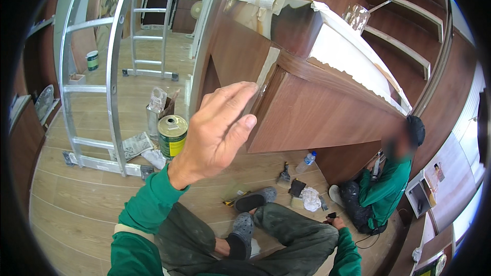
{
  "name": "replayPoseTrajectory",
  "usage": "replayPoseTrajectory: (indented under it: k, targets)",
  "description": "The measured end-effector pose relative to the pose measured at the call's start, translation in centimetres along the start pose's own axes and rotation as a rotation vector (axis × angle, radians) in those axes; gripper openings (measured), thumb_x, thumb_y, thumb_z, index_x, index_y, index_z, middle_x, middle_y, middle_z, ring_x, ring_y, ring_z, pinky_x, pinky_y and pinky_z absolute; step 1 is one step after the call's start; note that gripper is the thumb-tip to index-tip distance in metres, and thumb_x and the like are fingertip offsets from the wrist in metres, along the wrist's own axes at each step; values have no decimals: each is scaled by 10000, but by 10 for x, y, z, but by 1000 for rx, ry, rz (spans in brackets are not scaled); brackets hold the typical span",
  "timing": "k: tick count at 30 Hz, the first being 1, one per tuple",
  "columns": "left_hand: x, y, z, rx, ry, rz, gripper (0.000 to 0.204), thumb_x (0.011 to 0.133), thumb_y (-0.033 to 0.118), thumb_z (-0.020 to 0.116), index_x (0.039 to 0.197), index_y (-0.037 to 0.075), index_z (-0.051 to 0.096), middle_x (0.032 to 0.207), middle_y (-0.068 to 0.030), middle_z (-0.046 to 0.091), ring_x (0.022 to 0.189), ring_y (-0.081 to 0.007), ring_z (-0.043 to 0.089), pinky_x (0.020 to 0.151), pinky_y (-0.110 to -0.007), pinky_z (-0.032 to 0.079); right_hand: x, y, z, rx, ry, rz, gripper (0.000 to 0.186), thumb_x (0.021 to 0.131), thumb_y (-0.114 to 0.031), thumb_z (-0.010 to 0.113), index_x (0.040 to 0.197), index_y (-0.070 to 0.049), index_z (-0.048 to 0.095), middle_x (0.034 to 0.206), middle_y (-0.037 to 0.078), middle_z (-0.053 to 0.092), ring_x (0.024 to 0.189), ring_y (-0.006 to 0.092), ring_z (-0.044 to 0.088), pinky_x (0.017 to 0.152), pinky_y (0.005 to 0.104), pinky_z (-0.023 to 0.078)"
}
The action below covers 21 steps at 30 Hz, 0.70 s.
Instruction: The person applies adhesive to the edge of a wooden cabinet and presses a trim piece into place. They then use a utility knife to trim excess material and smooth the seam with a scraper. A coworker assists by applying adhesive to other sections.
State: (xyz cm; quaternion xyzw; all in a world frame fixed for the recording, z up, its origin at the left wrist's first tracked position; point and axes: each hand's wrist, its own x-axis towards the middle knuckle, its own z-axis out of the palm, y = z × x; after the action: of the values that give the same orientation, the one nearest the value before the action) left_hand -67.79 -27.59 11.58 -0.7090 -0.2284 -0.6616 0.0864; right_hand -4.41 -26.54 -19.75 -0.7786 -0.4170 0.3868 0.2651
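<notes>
My left hand (217, 128) is raised in the middle of the view, fingers stretched out and thumb apart. Its fingertips are at the corner edge of a brown wood-grain cabinet (317, 107), beside a pale strip of tape (267, 66). Whether they touch the edge I cannot tell. Low on the right, my right hand (337, 222) rests by my knee, closed round a small black object (332, 215) whose kind does not show. White and torn brown masking paper (340, 53) covers the cabinet's slanted top.
An aluminium stepladder (113, 71) stands at left, near a green-labelled can (172, 135) and a metal tin (155, 112). A co-worker in green (386, 194) sits at right, holding a tool. A water bottle (307, 162), brush (284, 175) and crumpled cloth (311, 199) lie on the floor.
</notes>
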Motion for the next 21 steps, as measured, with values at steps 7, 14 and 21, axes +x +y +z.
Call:
replayPoseTrajectory:
  k: [7,14,21]
  targets:
    - [25,-13,4,-419,114,-381,123,951,46,695,1024,-34,752,998,-94,735,934,-148,679,878,-282,537,18,23,-10,108,-1,-23,304,958,-183,655,1154,49,640,945,189,766,838,270,742,761,394,570]
    - [33,-11,10,-299,122,-263,65,880,-3,762,945,-10,768,939,-72,720,879,-117,644,787,-260,508,37,44,-13,151,-32,-34,306,968,-188,644,1138,67,634,948,186,766,825,263,738,758,395,567]
    - [33,-11,13,-254,165,-245,80,839,50,803,914,32,782,917,-38,725,801,-83,621,658,-238,471,31,38,-10,149,-46,-57,328,977,-226,633,1119,70,650,940,171,771,840,250,738,763,382,563]
